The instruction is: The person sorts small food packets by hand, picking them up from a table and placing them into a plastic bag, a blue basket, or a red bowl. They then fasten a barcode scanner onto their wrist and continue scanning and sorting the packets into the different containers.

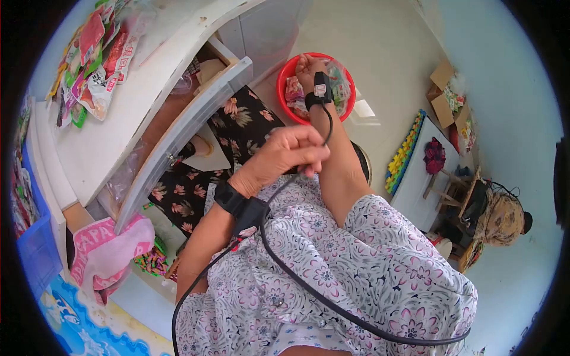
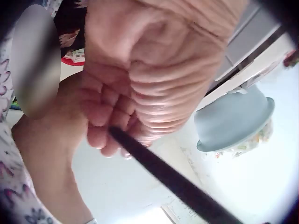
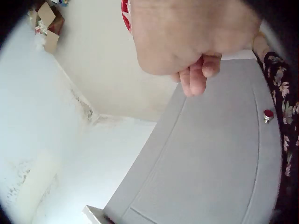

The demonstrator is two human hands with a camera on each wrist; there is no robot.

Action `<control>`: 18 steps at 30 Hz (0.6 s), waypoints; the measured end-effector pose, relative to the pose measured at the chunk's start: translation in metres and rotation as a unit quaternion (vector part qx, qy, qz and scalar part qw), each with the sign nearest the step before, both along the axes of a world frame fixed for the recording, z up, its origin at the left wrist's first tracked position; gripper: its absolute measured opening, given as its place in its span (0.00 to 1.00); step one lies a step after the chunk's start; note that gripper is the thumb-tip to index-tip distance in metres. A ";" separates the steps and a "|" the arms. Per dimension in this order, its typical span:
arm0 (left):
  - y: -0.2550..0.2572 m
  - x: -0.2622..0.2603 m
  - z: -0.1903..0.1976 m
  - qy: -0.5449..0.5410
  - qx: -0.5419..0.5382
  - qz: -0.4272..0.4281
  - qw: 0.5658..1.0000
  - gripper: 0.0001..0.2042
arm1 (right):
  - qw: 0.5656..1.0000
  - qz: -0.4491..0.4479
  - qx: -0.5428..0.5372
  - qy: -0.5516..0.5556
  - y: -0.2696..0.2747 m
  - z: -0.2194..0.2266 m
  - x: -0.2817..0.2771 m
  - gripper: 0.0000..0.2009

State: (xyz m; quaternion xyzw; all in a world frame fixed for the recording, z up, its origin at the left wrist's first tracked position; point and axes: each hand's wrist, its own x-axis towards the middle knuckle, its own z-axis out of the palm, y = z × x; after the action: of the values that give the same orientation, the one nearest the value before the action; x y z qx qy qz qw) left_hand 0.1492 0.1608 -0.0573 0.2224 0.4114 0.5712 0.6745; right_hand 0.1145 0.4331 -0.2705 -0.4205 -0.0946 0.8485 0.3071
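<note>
In the head view my left hand is in front of my lap, its fingers curled round a thin black cable. That cable leads up to the camera strapped on my right wrist. The left wrist view shows the curled fingers with the black cable running from them. My right hand reaches out over a red basin of packets on the floor, fingers loosely curled and holding nothing. In the right wrist view, the right hand's fingers hang bent beside a grey cabinet door.
A white counter with snack packets stands on the left, its grey door ajar beside my leg. A pink towel hangs below. To the right are an opened cardboard box and a wooden stool.
</note>
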 end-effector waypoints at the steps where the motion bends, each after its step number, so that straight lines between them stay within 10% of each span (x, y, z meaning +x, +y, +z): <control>1: -0.001 0.004 -0.002 0.007 -0.005 -0.028 1.000 0.07 | 1.000 -0.004 -0.006 -0.013 -0.001 0.001 0.004 0.11; 4: -0.001 0.008 -0.013 0.033 0.008 -0.087 0.996 0.09 | 0.998 -0.013 0.057 -0.031 0.004 0.019 -0.003 0.11; 12: 0.012 -0.006 -0.025 0.129 -0.068 0.196 0.970 0.12 | 0.925 -0.011 0.367 -0.099 -0.029 0.103 -0.018 0.08; 15: 0.017 0.001 -0.015 0.402 0.013 0.361 0.842 0.11 | 0.872 -0.004 0.470 -0.135 -0.041 0.114 -0.016 0.08; 18: 0.025 -0.008 0.011 0.627 0.116 0.341 0.691 0.15 | 0.743 0.016 0.627 -0.233 -0.048 0.114 -0.010 0.09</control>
State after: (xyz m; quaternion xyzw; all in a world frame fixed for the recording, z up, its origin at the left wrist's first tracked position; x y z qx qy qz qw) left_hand 0.1414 0.1862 -0.0466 0.4492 0.7168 0.5332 -0.0126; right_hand 0.1048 0.3852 -0.1562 -0.3163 -0.6807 0.4782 0.4560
